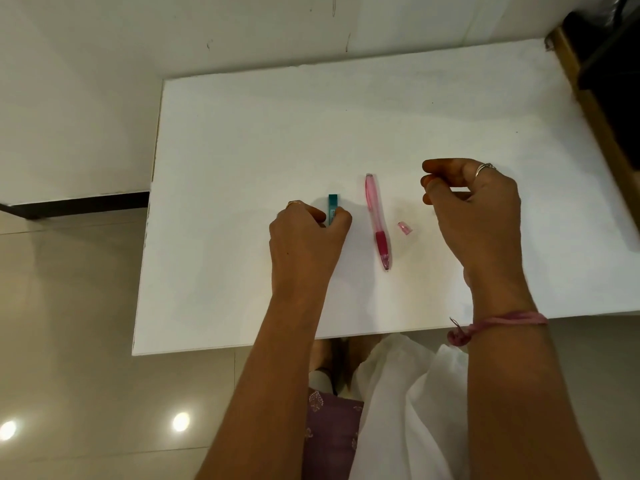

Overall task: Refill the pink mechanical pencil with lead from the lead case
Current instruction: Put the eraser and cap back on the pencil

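The pink mechanical pencil [376,220] lies on the white table [259,140], tip pointing toward me. Its small pink cap [404,228] lies loose just to the right of the grip. To the left lies a teal lead case [332,206], and my left hand [304,240] has its thumb and fingers closed on the case's near end. My right hand [474,209] hovers to the right of the pencil with fingers curled and pinched together; whether a thin lead sits between them is too small to tell.
The table's front edge [277,344] runs just in front of my body, with tiled floor [69,323] to the left. A wooden-framed dark object [602,74] stands at the far right corner. A wall [138,29] rises behind the table.
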